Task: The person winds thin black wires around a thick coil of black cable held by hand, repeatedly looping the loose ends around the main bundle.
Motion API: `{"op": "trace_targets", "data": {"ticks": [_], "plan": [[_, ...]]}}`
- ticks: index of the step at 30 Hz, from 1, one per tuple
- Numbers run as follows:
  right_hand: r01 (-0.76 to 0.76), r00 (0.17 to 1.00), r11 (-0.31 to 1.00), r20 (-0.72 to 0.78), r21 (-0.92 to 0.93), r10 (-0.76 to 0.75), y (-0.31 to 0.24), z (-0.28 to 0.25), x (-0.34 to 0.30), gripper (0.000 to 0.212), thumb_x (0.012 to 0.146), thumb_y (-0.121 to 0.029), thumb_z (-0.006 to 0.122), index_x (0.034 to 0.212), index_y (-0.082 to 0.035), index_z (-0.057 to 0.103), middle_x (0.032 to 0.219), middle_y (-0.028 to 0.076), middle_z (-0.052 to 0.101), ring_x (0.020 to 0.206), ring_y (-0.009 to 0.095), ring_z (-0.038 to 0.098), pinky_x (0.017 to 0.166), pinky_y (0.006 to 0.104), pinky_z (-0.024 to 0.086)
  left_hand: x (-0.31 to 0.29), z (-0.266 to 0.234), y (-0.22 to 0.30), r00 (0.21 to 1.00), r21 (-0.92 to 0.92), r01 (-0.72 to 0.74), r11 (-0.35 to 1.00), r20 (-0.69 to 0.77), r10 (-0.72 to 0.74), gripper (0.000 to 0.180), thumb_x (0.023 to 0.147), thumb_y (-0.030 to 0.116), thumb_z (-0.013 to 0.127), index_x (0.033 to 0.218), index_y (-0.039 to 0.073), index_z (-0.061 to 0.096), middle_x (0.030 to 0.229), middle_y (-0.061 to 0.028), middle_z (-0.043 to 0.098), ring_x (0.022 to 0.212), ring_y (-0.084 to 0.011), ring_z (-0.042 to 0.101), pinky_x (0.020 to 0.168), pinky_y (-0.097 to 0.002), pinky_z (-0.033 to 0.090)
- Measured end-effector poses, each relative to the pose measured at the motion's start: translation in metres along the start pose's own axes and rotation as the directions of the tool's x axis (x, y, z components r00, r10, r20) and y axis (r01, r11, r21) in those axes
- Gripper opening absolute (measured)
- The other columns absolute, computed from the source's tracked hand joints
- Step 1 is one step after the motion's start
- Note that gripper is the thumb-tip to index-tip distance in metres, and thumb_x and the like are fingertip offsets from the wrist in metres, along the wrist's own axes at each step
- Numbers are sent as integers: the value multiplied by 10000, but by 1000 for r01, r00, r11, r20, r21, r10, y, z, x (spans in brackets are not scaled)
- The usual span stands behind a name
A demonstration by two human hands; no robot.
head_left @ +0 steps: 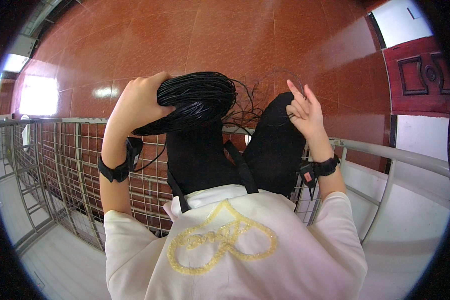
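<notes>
A thick bundle of thin black cord (197,97) rests over my left thigh. My left hand (142,97) grips it from the left side, with the thumb on top of the strands. Loose, tangled strands (247,102) trail from the bundle's right end between my knees. Above my right knee is my right hand (306,111), raised with some fingers curled into the palm and others pointing up. One thin strand arcs across from the tangle to this hand and passes between its fingers. Where the strand ends is too fine to make out.
I sit on a grey metal frame with wire mesh (65,165); its rail (370,146) extends to the right. Reddish-brown tiled floor (225,40) spreads ahead. A dark red carved door (419,75) stands at the right. Black devices (134,152) are strapped on both wrists.
</notes>
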State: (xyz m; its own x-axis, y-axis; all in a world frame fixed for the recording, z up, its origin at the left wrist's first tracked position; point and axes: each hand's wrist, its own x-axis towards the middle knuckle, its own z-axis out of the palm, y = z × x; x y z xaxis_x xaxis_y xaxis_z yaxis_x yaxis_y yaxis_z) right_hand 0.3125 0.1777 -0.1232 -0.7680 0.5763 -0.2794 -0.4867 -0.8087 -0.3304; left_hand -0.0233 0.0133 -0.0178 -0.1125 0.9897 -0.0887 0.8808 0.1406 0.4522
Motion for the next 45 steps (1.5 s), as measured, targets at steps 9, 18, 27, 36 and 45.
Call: {"op": "trace_targets", "data": {"ticks": [9, 18, 27, 36, 45], "plan": [[166, 968, 986, -190, -13, -166, -65, -6, 8, 344, 929, -135, 478, 1221, 41, 440, 748, 35, 522, 533, 71, 379, 487, 190, 338, 4, 1, 7, 1000, 15, -19, 1000, 20, 19, 431, 617, 208, 746, 981, 29, 603, 789, -178, 640, 744, -339, 628, 672, -380, 493], [380, 774, 923, -567, 62, -281, -106, 11, -6, 309, 897, -45, 515, 1175, 65, 437, 560, 18, 398, 451, 83, 355, 401, 204, 309, 5, 2, 2, 1000, 17, -22, 1000, 19, 21, 438, 621, 216, 752, 987, 29, 602, 797, -183, 638, 755, -342, 625, 675, -382, 490], [-57, 780, 895, -579, -443, -237, -138, -54, -35, 291, 907, -149, 525, 1160, -9, 496, 508, -43, 328, 349, 33, 242, 330, 189, 206, 6, 2, 11, 999, -1, -26, 1000, 36, 26, 383, 605, 145, 738, 936, 21, 591, 777, -182, 632, 730, -350, 616, 658, -379, 486], [128, 809, 598, -265, -791, -524, -117, -15, -38, 293, 939, -140, 421, 1185, -7, 511, 550, -65, 273, 392, 25, 215, 349, 190, 197, 6, 5, 13, 998, 49, -62, 997, 26, 61, 402, 580, 146, 722, 943, 29, 598, 758, -191, 633, 745, -343, 623, 700, -395, 499], [255, 822, 581, -143, -773, -551, -122, -16, -34, 261, 930, -132, 436, 1140, -18, 542, 563, -65, 276, 405, 19, 218, 350, 190, 179, 6, 2, 5, 998, 21, -70, 997, -4, 70, 397, 612, 180, 742, 951, 34, 599, 772, -173, 635, 734, -345, 619, 653, -380, 491]]}}
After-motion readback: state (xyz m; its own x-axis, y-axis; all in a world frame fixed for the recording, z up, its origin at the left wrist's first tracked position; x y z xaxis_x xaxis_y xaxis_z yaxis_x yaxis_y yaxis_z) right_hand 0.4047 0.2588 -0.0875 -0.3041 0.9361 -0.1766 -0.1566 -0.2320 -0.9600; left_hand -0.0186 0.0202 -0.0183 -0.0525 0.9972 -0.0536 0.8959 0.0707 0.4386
